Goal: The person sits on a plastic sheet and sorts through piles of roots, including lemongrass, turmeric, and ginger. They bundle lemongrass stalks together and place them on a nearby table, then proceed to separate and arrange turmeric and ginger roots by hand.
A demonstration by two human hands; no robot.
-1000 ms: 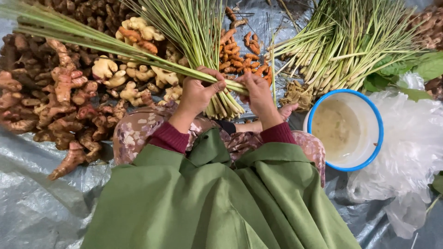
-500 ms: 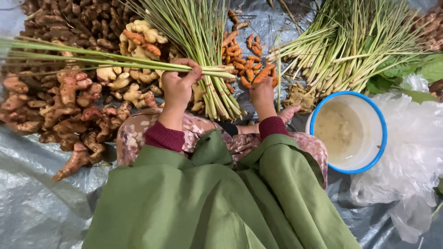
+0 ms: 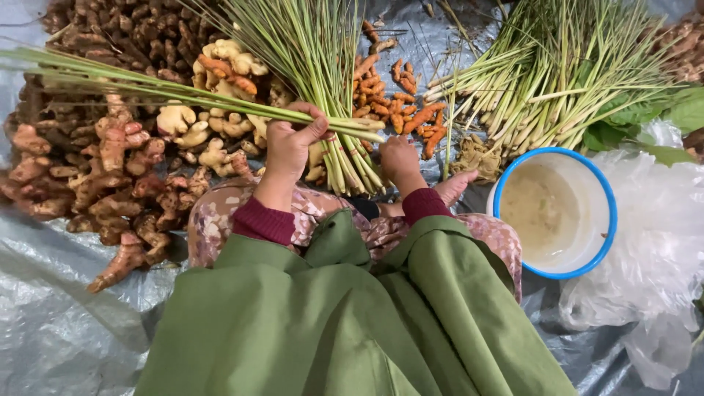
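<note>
- Grey plastic sheeting (image 3: 51,330) carries ginger (image 3: 183,128) and turmeric (image 3: 411,110).
- Left hand (image 3: 290,143) grips a lemongrass bundle (image 3: 183,92); loose stalks could slip out.
- Right hand (image 3: 400,158) is curled, contents hidden.

This looks like a ground-level market stall or produce-sorting spot, with goods heaped straight on a grey plastic sheet (image 3: 66,330) rather than on any counter. Around a blue-rimmed white basin (image 3: 555,213) lie loose lemongrass bundles (image 3: 543,81) just above it, small orange turmeric roots (image 3: 400,103) to its upper left, and, farther left, heaps of pale ginger (image 3: 198,132) and brown rhizomes (image 3: 88,176). Crumpled clear plastic bags (image 3: 653,257) lie just right of the basin.
</note>
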